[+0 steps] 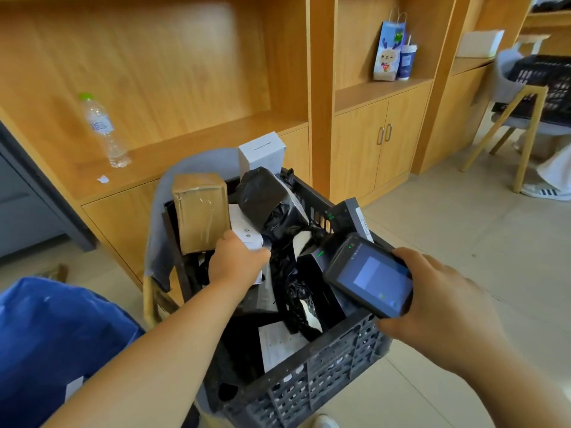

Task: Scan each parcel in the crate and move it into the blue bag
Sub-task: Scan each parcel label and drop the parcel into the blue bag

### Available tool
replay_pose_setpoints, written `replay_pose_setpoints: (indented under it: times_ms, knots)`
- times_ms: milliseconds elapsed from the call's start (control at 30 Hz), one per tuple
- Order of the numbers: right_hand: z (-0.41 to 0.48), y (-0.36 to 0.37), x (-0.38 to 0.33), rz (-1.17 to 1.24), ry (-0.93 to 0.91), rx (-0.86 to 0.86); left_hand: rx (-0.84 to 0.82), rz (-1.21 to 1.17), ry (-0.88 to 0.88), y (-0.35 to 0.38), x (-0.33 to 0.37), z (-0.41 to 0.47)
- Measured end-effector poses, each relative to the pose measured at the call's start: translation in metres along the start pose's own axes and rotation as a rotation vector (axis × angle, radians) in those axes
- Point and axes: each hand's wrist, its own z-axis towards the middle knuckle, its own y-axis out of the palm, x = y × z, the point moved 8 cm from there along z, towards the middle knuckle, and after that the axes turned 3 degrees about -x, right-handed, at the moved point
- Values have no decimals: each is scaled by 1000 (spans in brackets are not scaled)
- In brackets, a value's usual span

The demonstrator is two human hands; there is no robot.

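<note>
A dark grey slatted crate (324,378) rests on a grey chair and holds several parcels. Among them are a brown taped box (200,211), a white box (262,152), black plastic-wrapped parcels (262,196) and dark boxes (346,214). My left hand (234,261) reaches into the crate and grips a flat white parcel with a label (244,230). My right hand (438,301) holds a black handheld scanner (370,276) over the crate's right side, its screen lit. The blue bag (55,341) stands open at lower left.
Wooden shelving and cabinets (380,143) run behind the crate. A clear water bottle (103,131) stands on the shelf ledge, and a paper gift bag (387,47) with a cup stands further right. A second chair with a black crate (543,84) is at far right, beside a person's shoe.
</note>
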Motion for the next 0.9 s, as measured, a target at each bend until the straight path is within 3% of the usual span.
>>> replay_pose_setpoints:
  times_ms: [167,367,500,700,900]
  knots:
    - [-20,-6,-10,17,-22,18,45,-308,88,-43,-6,-36]
    - [-52,-16,-39,100,-81,46,106,-403,245,-104,-27,-94]
    - [-75,-18,-55,139,-102,61,123,-345,301,-133,-50,-132]
    - [-103,-12,-74,99,-128,63,23,-377,259,-132,-85,-162]
    - [-113,-13,-82,89,-155,78,6,-634,106,-132,-109,-167]
